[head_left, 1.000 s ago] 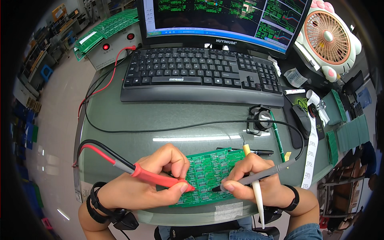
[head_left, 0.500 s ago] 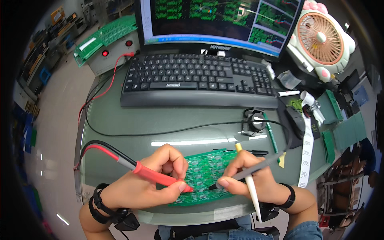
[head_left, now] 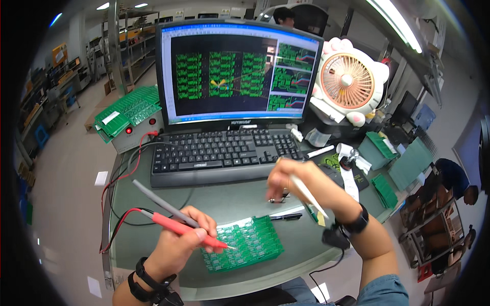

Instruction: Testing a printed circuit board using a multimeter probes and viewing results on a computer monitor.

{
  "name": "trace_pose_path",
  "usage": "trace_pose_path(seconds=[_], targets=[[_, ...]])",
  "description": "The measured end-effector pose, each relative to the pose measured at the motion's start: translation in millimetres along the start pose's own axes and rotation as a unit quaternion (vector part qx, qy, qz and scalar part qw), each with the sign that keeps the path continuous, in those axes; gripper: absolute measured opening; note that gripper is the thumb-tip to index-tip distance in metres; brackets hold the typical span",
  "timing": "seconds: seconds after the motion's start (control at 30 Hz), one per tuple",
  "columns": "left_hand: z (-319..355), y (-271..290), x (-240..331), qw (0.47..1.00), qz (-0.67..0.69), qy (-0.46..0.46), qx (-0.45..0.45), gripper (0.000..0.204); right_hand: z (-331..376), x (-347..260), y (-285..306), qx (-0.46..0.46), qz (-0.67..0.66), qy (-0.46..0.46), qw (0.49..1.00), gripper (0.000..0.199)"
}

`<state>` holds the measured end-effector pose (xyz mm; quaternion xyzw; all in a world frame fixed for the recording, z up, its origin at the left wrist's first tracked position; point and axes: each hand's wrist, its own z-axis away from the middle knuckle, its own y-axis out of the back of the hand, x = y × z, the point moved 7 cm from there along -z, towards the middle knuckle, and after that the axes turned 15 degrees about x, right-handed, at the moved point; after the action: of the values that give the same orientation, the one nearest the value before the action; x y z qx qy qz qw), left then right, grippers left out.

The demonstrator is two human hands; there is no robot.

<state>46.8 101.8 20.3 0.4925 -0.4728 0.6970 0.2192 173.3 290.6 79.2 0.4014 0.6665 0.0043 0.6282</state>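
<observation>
My left hand (head_left: 176, 247) is closed around a red test probe (head_left: 178, 226) and a grey test probe (head_left: 163, 200). The red probe's metal tip touches or hovers just over a green circuit board panel (head_left: 250, 242); which of the two I cannot tell. The grey probe slants back toward the keyboard. My right hand (head_left: 306, 186) is raised over the right end of the keyboard (head_left: 214, 153), its fingers smeared by motion. A white pen-like stick (head_left: 308, 196) lies in its grip, pointing back toward my wrist.
A monitor (head_left: 224, 120) showing board layouts stands behind the keyboard. At left, a grey box (head_left: 138, 137) carries green boards (head_left: 127, 112). A cat-shaped fan (head_left: 352, 81), paper strip (head_left: 349, 181) and green boards (head_left: 384, 191) are at right. A black pen (head_left: 287, 217) lies beside the panel.
The grey probe has passed from my right hand to my left. My right hand has lifted away from the panel toward the keyboard with the white stick. The view has tilted upward.
</observation>
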Motion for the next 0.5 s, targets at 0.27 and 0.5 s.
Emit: trace_pose_path(seconds=[0.27,0.5], targets=[[-3,6,15,0.995,0.039,-0.053,0.07,0.017,-41,81,44,0.107,0.337,0.13,0.926,0.015],[-3,15,13,0.993,0.07,-0.081,0.058,0.012,-3,7,-4,0.049,0.363,0.255,0.895,0.025]])
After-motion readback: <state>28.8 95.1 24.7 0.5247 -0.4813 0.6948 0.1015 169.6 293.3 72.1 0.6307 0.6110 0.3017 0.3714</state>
